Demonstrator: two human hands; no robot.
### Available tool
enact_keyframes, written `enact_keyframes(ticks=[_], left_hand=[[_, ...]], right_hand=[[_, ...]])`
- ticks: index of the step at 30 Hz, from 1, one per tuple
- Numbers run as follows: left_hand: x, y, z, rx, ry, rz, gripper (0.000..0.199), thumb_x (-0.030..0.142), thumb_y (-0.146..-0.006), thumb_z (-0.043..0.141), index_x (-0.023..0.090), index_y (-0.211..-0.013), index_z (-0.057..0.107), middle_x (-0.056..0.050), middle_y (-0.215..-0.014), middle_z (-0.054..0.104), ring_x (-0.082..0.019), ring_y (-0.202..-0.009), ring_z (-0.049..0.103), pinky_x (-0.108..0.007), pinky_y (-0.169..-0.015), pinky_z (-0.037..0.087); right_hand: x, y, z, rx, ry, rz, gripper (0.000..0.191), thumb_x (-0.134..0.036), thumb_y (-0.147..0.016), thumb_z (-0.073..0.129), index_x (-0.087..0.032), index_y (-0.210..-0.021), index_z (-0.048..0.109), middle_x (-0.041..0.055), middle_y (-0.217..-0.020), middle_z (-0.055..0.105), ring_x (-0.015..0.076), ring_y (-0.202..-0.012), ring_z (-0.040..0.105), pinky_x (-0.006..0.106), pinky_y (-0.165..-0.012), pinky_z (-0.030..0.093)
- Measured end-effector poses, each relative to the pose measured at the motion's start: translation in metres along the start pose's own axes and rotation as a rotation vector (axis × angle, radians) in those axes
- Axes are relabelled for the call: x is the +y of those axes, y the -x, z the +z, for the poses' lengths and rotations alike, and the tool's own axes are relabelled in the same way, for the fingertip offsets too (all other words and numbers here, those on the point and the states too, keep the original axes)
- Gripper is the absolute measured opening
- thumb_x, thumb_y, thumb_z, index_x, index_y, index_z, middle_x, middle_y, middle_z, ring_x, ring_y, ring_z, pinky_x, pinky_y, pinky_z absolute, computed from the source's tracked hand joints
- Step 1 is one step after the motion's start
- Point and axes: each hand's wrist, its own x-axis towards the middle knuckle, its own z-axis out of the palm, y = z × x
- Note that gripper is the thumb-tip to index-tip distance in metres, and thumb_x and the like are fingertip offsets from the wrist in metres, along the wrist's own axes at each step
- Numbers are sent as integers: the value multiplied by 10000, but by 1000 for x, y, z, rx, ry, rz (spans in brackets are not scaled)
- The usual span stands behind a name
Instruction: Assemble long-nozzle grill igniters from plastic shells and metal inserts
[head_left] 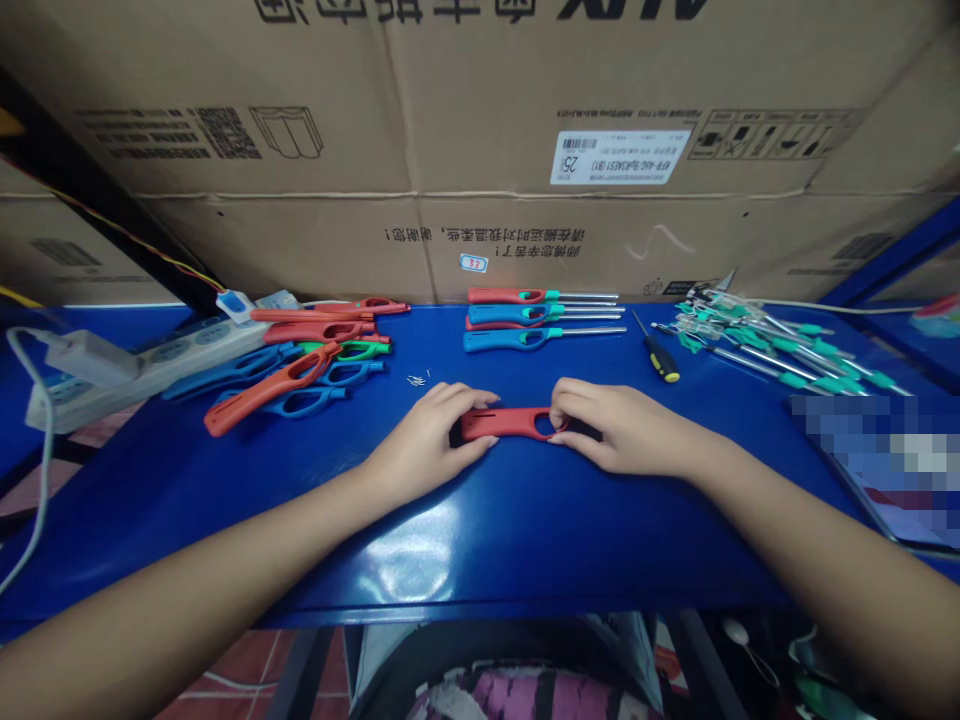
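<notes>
So left hand and right hand pinch a red handle; more handles crowd the power strip far left, lighters far middle, screwdriver and rods far right.

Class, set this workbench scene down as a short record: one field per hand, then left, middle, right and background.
Left hand: grips one end of a red casing
Right hand: holds its looped end
Left: coloured casings beside a power strip
Middle: red and blue lighters
Right: screwdriver, pile of metal-rod parts
Background: printed cardboard
</notes>
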Motion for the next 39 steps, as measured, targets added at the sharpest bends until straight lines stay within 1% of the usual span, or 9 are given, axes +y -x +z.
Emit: enact_keyframes(ticks=[9, 18, 20, 25, 28, 31, 33, 37, 39], left_hand=[[1, 0, -1, 0, 6, -4, 343, 275, -901, 698, 205, -1229, 627, -80, -1193, 694, -263, -1085, 615, -460, -992, 489], [1, -1, -1, -2, -2, -4, 350, 286, -911, 690, 198, -1242, 620, -77, -1186, 692, -257, -1083, 607, -443, -984, 484], [1, -1, -1, 0, -4, -4, 358, 283, -911, 690, 196, -1249, 612, -74, -1173, 692, -253, -1062, 608, -433, -965, 488], [1, 0, 0, 11, -13, 0, 402, 268, -904, 700, 201, -1281, 580, -76, -1228, 683, -251, -1101, 610, -435, -992, 476], [1, 0, 0, 18, -11, 1, 421, 261, -903, 698, 213, -1299, 563, -72, -1273, 673, -252, -1140, 610, -445, -1022, 464], [1, 0, 0, 19, -9, -12, 415, 265, -900, 697, 222, -1291, 567, -70, -1263, 679, -258, -1127, 619, -453, -1013, 467], [1, 0, -1, 17, 0, -10, 402, 257, -892, 703, 218, -1274, 583, -72, -1210, 697, -259, -1085, 631, -453, -990, 474], [1, -1, -1, 22, 35, -14, 393, 255, -881, 725, 198, -1251, 608, -71, -1097, 703, -246, -1025, 637, -436, -952, 489], [0, -1, -1, 24, 59, -44, 401, 295, -880, 739, 189, -1247, 620, -74, -1092, 685, -236, -1008, 634, -405, -912, 510]], right_hand=[[-1, 0, -1, -4, 8, -6, 119, -314, -995, 541, -200, -968, 560, 36, -1005, 582, 143, -733, 530, 276, -648, 403], [-2, 1, -2, -2, 24, -15, 157, -330, -1028, 476, -203, -961, 538, 39, -990, 579, 155, -770, 549, 284, -674, 420], [-2, 1, -1, 39, 24, 1, 170, -334, -1038, 452, -205, -963, 533, 44, -977, 587, 163, -779, 558, 291, -683, 433], [1, 1, -2, 252, 3, 35, 130, -303, -1033, 445, -209, -985, 520, 81, -1020, 605, 199, -868, 587, 323, -744, 474], [3, 0, -4, 310, -22, 36, 110, -283, -1026, 451, -213, -979, 521, 85, -1004, 608, 210, -885, 590, 347, -786, 487], [3, 1, -6, 343, -72, 35, 114, -263, -1019, 454, -214, -954, 535, 78, -968, 609, 205, -871, 587, 348, -791, 484], [2, 1, -6, 312, -122, 24, 145, -257, -1019, 454, -211, -918, 546, 67, -929, 606, 192, -846, 582, 331, -775, 473], [-2, 3, -6, 84, -167, -6, 202, -281, -1022, 460, -201, -873, 571, 41, -883, 609, 160, -772, 565, 292, -713, 438], [-3, 3, -4, 12, -138, -5, 207, -293, -1020, 473, -198, -874, 584, 35, -890, 618, 147, -746, 558, 278, -682, 414]])
